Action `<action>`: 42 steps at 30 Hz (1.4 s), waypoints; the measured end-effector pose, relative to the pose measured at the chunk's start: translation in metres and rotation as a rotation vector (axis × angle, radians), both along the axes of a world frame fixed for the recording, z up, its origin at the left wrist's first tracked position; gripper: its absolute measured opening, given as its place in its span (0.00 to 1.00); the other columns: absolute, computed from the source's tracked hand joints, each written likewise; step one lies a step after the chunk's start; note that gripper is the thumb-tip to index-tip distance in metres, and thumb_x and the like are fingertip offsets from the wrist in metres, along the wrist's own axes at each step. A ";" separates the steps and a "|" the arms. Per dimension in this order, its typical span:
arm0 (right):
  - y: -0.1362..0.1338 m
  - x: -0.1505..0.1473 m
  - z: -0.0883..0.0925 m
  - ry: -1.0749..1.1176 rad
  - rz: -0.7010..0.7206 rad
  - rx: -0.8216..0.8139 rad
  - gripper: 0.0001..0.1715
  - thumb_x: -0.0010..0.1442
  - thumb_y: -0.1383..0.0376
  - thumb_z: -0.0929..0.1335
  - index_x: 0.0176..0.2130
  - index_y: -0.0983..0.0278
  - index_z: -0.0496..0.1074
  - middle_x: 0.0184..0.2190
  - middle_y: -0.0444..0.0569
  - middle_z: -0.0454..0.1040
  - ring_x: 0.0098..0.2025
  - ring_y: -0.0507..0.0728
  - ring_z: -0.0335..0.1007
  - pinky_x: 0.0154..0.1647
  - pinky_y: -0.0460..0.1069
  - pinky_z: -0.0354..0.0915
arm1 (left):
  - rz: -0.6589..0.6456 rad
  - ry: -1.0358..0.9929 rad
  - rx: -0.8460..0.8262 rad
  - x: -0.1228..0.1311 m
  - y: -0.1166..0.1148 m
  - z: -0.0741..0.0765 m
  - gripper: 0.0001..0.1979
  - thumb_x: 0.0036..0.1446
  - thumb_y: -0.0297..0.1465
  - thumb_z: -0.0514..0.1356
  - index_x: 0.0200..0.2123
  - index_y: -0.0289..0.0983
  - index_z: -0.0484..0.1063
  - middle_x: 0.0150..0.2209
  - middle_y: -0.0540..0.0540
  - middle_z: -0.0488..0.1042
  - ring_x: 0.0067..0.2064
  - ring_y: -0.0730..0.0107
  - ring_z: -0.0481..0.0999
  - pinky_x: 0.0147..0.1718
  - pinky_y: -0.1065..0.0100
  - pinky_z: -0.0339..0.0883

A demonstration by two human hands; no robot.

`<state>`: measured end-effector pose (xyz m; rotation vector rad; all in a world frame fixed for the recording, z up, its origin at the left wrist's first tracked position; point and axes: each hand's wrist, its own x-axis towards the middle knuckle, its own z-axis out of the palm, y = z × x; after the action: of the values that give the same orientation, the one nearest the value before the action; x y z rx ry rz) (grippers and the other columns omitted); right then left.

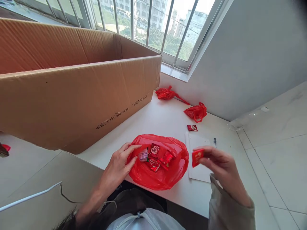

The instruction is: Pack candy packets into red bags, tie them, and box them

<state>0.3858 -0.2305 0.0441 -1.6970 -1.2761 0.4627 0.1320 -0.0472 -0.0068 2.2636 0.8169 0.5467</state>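
Observation:
A red plastic bag lies spread at the table's front edge, its mouth facing up. Inside it are several small wrapped candies, mostly in red wrappers, one showing a pale printed label. My left hand grips the left rim of the bag, thumb and fingers closed on the plastic. To the right of the bag, my right hand pinches a red candy packet between thumb and fingers, above a sheet of white paper. Another dark red packet rests on the table behind the paper.
A large open cardboard box takes up the left and back. Two red plastic bags, one knotted and one with loop handles, sit by the wall. A pen lies near the paper. A barred window is behind.

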 end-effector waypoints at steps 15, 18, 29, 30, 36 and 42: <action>0.025 -0.067 -0.023 -0.764 -0.480 -0.099 0.16 0.66 0.60 0.63 0.49 0.60 0.75 0.41 0.52 0.76 0.42 0.61 0.71 0.42 0.53 0.67 | 0.037 -0.036 0.079 -0.012 -0.002 0.009 0.17 0.61 0.29 0.50 0.47 0.42 0.75 0.46 0.46 0.74 0.46 0.64 0.75 0.45 0.66 0.69; 0.026 -0.059 -0.030 -0.818 -0.520 -0.128 0.27 0.61 0.54 0.66 0.57 0.59 0.69 0.54 0.59 0.67 0.52 0.68 0.65 0.48 0.60 0.66 | 0.030 -0.052 0.095 -0.010 -0.002 0.009 0.20 0.58 0.25 0.48 0.42 0.42 0.77 0.43 0.46 0.75 0.43 0.65 0.76 0.42 0.68 0.70; 0.032 -0.058 -0.016 -0.379 -0.517 0.094 0.16 0.60 0.70 0.63 0.42 0.61 0.78 0.39 0.45 0.80 0.39 0.54 0.76 0.43 0.48 0.70 | 0.182 -0.115 -0.191 -0.022 0.021 0.028 0.19 0.63 0.42 0.50 0.45 0.39 0.75 0.35 0.46 0.78 0.36 0.63 0.77 0.34 0.68 0.69; 0.034 -0.057 -0.010 -0.386 -0.549 0.148 0.16 0.59 0.71 0.63 0.41 0.61 0.78 0.38 0.45 0.80 0.38 0.54 0.76 0.42 0.48 0.70 | 0.186 -0.174 -0.268 -0.022 0.024 0.032 0.19 0.63 0.43 0.51 0.46 0.39 0.74 0.33 0.47 0.77 0.34 0.64 0.77 0.32 0.70 0.69; 0.053 -0.043 0.017 -0.210 -0.634 0.310 0.19 0.55 0.73 0.63 0.41 0.60 0.78 0.35 0.44 0.79 0.29 0.51 0.73 0.32 0.46 0.69 | 0.157 -0.591 -0.658 -0.005 0.045 0.067 0.18 0.58 0.46 0.59 0.44 0.40 0.74 0.34 0.46 0.78 0.32 0.67 0.77 0.27 0.74 0.70; 0.040 -0.039 0.033 -0.054 -0.675 0.314 0.21 0.58 0.68 0.64 0.51 0.60 0.73 0.27 0.44 0.76 0.25 0.53 0.74 0.27 0.47 0.72 | -0.075 -0.606 -0.725 -0.004 0.056 0.094 0.32 0.51 0.59 0.59 0.47 0.39 0.73 0.39 0.41 0.79 0.37 0.57 0.80 0.29 0.67 0.74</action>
<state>0.3466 -0.1905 0.0774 -1.7440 -0.6927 -0.1769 0.1280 0.0083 0.0877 1.3508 0.4980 0.7085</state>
